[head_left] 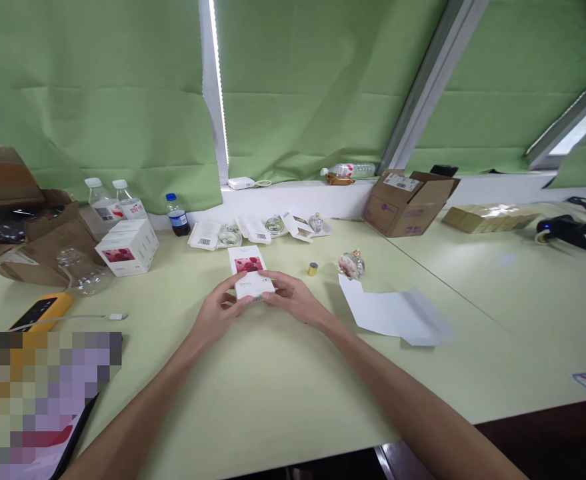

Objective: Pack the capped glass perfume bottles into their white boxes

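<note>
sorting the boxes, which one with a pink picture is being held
The near box between the left hand and right hand; the other box showing such a picture stands grouped at the left, untouched.

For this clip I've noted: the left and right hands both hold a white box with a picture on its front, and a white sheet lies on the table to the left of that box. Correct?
Not quite: the head view shows the white sheet to the right of the white box, not the left. The rest stands.
</note>
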Motion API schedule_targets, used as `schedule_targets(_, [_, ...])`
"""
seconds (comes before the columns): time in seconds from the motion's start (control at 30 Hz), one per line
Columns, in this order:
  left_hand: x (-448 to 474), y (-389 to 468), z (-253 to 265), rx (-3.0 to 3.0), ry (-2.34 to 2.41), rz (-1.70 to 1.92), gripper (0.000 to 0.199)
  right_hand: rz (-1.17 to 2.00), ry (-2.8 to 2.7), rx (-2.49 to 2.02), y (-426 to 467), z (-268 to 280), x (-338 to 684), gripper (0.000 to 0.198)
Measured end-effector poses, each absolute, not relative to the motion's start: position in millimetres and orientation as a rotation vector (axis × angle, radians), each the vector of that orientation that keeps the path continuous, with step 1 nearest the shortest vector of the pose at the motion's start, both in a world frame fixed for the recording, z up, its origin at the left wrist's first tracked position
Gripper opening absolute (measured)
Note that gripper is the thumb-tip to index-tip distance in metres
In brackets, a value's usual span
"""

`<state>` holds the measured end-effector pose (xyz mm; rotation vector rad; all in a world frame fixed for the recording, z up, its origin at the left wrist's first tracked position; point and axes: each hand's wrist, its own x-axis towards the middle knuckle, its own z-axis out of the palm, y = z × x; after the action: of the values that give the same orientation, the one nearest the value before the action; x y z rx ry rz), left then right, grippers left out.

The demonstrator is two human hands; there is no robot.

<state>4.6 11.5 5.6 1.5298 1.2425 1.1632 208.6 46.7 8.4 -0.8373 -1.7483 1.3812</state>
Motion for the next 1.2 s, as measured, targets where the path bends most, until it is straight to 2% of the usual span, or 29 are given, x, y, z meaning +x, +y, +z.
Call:
schedule_targets(0.17, [8.5, 8.3, 7.5, 1.552, 1.212, 1.170, 0.059, 1.234, -1.757, -0.833, 46.1, 10.1, 206.1, 0.055])
schedule_targets(0.43, [8.8, 9.6, 3.0, 1.404, 1.192, 1.253, 0.086, 1.135, -1.840, -0.836, 45.3, 7.7, 206.2, 0.072])
schedule_targets(0.67, [1.0, 18.3, 2.1, 1.337, 1.289, 1.238, 0.063, 1.134, -1.889, -0.814, 42.1, 8.5, 205.1, 0.068])
schedule_targets(0.87, [-1.1, 20.4, 2.2, 1.255, 1.366, 1.270, 0.064, 1.140, -1.940, -0.878, 41.9, 6.8, 206.1, 0.048])
schedule_targets(1.2, [-18.1, 22.2, 7.8, 1.276, 1.651, 1.230, 0.060, 1.126, -1.967, -0.933, 42.6, 3.4, 206.6, 0.038])
